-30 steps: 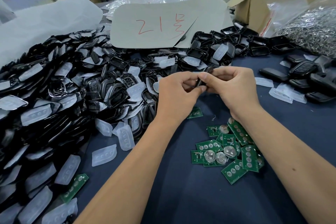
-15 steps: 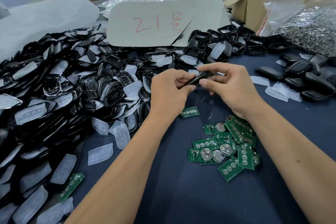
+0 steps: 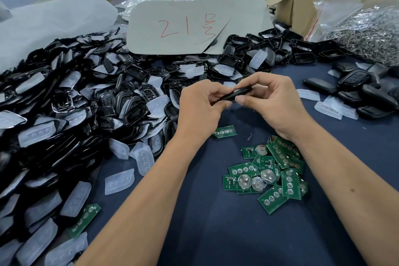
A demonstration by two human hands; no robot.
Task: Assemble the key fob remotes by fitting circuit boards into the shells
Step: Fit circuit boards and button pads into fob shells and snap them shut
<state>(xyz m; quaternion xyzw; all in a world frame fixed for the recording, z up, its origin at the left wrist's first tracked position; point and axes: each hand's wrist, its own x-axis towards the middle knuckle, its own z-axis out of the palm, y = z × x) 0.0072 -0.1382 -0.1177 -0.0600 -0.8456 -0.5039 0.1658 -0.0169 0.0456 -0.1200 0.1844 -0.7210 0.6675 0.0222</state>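
On the left of the surface (image 3: 216, 233), a big heap of black shell halves and clear button pads (image 3: 64, 103) lies within easy reach as stock. At centre the left hand (image 3: 200, 108) and right hand (image 3: 274, 103) meet above the cloth, each grip pinching one end of a black key fob shell (image 3: 236, 93), likely so thumbs can squeeze its halves together. Below the right wrist sit green circuit boards (image 3: 272, 173), handy for the next fit. Closed fobs (image 3: 362, 95) collect far right, apparently finished.

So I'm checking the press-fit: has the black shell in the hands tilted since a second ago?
Yes. The black shell swung from upright to near flat, judged against the table.
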